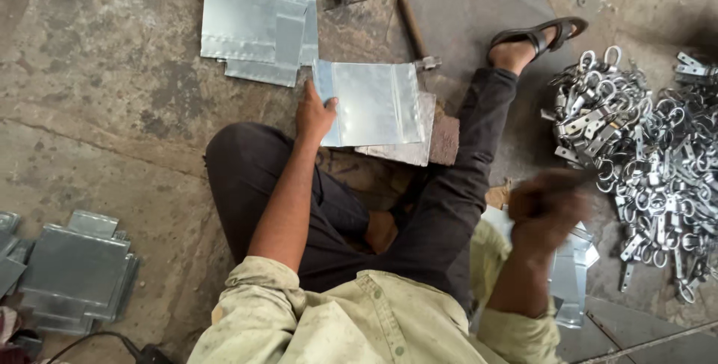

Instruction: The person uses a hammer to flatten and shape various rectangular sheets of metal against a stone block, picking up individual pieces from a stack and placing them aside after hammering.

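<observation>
The left hand (314, 116) pinches the near-left edge of a thin galvanised sheet-metal plate (374, 102) lying just beyond its fingers on a block, likely light, stiff and sharp-edged, best held by that border, while the blurred right hand (548, 207) seems closed around something unclear.

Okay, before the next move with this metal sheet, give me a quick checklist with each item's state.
1. Left hand grips metal sheet at its edge: ok.
2. Sheet lies flat on the block: ok.
3. Right hand steady: not ok, blurred.
4. What the right hand holds: cannot tell.
5. Sandalled foot apart from the sheet: ok.
6. Pile of metal clasps apart from the sheet: ok.
</observation>
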